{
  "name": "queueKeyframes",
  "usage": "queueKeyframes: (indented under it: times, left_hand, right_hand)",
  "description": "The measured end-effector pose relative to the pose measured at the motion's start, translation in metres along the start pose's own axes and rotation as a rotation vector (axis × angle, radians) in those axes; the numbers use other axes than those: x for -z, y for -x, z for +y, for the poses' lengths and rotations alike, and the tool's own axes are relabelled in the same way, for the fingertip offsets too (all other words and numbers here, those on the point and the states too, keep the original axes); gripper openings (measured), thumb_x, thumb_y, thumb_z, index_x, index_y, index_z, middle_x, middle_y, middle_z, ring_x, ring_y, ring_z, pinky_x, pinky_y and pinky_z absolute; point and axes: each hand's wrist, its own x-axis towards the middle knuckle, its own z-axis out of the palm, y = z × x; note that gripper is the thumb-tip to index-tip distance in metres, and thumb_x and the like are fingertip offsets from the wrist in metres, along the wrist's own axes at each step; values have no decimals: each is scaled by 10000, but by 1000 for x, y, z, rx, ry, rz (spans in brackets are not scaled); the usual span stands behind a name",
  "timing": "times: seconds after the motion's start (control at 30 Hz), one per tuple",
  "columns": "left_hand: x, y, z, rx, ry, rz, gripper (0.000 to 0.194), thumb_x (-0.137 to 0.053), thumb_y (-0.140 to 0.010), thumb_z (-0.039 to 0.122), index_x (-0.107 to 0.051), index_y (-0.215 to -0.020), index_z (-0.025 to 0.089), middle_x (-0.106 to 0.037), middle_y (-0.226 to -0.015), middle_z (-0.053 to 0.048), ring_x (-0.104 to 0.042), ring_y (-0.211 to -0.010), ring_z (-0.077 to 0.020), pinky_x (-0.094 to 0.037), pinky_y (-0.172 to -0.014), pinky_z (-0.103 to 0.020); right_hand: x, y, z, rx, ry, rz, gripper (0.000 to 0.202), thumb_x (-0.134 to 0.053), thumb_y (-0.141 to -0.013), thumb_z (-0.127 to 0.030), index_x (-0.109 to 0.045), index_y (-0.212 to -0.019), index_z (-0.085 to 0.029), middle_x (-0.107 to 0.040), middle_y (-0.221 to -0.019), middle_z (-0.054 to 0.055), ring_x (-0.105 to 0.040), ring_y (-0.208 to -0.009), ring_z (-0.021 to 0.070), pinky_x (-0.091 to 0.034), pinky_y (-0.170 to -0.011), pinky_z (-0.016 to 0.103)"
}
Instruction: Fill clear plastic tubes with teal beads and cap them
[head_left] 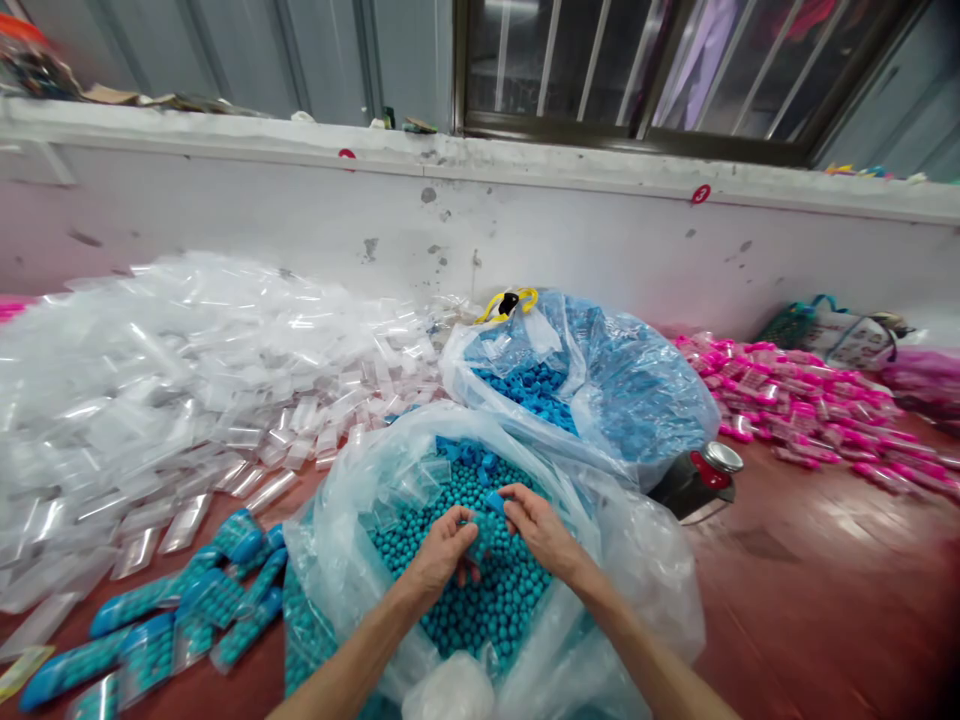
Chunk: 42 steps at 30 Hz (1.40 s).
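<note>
Bead bag [339, 535] below, left hand [444, 548] grips a packet [482, 538] (long axis unclear), right hand [535, 524] a cap [496, 502].

Along the red floor's [787, 580] far edge runs a white wall [570, 240], blotched with grey patches, under a white ledge [525, 155]. Above stand grey ribbed panels [315, 60] and a dark-framed, barred window [664, 75]; light gleams near the floor's right edge.

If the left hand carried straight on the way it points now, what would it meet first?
Probably the blue piece in the right hand, just ahead and to the right of the left hand. Depth is unclear from this one view, so the teal beads below might come first.
</note>
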Motion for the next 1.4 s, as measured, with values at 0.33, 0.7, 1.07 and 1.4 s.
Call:
queueKeyframes:
  times: [0.33, 0.7, 1.07, 1.4]
  left_hand:
    - [-18, 8, -2, 7, 51, 129, 538, -564, -627, 573, -404, -959, 182, -499, -520, 84, -483, -340, -82, -333, -301, -175]
    - [-9, 10, 5, -9, 66, 179, 723, -598, -623, 520, -416, -1190, 109, -512, -449, 71, -402, -267, -67, -210, -275, -180]
    - [-5, 11, 11, -92, -38, 163, 523, -573, -666, 474, -498, -1062, 141, -473, -494, 81, -348, -309, -42, -287, -318, -184]
    - [-15, 15, 4, -96, -129, 196, 444, -497, -718, 458, -462, -1036, 150, -353, -466, 114, -305, -323, -46, -286, -311, -172]
  right_hand:
    - [-15, 0, 6, -5, -41, 29, 199, -376, -838, -292, -529, -769, -186, -437, -555, -51, -437, -529, 107, -365, -542, 214]
    - [-24, 7, 8, -8, -207, 28, 310, -401, -825, -401, -622, -867, -187, -475, -557, -34, -408, -459, 98, -337, -452, 215]
    - [-26, 7, 13, -53, -386, 8, 311, -481, -766, -426, -619, -900, -182, -471, -529, -51, -369, -376, 64, -331, -382, 202]
    - [-26, 16, 11, 23, -217, 9, 283, -435, -814, -379, -623, -904, -188, -467, -556, -42, -414, -457, 86, -383, -466, 214]
